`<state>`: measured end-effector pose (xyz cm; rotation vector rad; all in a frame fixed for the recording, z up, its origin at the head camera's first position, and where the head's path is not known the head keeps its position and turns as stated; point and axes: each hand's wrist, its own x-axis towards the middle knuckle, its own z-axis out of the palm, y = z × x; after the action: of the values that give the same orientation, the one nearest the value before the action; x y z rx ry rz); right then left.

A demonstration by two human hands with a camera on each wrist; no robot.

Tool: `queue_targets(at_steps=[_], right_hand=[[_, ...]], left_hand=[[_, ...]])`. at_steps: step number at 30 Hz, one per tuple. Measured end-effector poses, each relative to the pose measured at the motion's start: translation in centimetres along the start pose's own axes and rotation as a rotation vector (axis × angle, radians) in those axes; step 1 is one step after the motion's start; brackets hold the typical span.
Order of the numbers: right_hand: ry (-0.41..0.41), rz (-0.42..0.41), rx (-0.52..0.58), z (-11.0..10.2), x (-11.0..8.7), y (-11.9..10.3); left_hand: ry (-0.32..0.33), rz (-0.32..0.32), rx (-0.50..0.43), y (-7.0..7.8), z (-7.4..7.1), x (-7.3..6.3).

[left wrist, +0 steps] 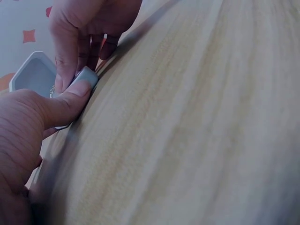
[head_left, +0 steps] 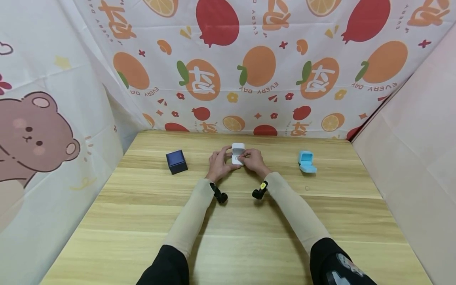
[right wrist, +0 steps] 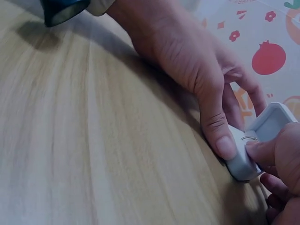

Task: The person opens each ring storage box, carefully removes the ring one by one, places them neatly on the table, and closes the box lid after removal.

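A small white ring box point(head_left: 238, 146) stands with its lid raised near the back middle of the table. My left hand point(head_left: 218, 164) grips it from the left side, thumb along the front edge of its base in both wrist views. From the right, my right hand point(head_left: 253, 160) reaches into the box, and its fingertips pinch a thin ring point(right wrist: 250, 138) at the cushion. The ring's lower part is hidden by the fingers and the box.
A closed dark blue box point(head_left: 176, 161) sits on the wooden table point(head_left: 242, 237) to the left. On the right stands an opened light blue ring box point(head_left: 306, 161), with a thin ring point(head_left: 307, 188) lying in front of it. Patterned cloth point(head_left: 231, 99) hangs behind.
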<state>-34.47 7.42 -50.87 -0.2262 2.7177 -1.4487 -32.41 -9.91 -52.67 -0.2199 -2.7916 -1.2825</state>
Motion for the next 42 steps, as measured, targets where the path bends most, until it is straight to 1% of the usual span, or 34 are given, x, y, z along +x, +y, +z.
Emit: queue_targets(at_steps=[4, 12, 17, 22, 34, 42], right_hand=[[0.010, 0.040, 0.012, 0.08, 0.22, -0.12], [0.019, 0.069, 0.034, 0.19, 0.52, -0.08], [0.017, 0.085, 0.022, 0.24, 0.58, -0.10], [0.017, 0.081, 0.018, 0.26, 0.61, -0.12], [0.009, 0.058, 0.052, 0.05, 0.26, -0.13], [-0.002, 0.062, 0.090, -0.11, -0.07, -0.11]], left_hand=[[0.000, -0.003, -0.012, 0.14, -0.10, -0.02], [-0.003, -0.005, -0.032, 0.07, -0.07, 0.04], [-0.002, -0.005, -0.039, -0.04, -0.04, 0.04], [0.003, -0.001, -0.030, -0.17, -0.03, 0.13], [-0.004, 0.006, -0.041, -0.15, 0.04, 0.05], [0.004, 0.005, -0.034, -0.23, 0.15, -0.04]])
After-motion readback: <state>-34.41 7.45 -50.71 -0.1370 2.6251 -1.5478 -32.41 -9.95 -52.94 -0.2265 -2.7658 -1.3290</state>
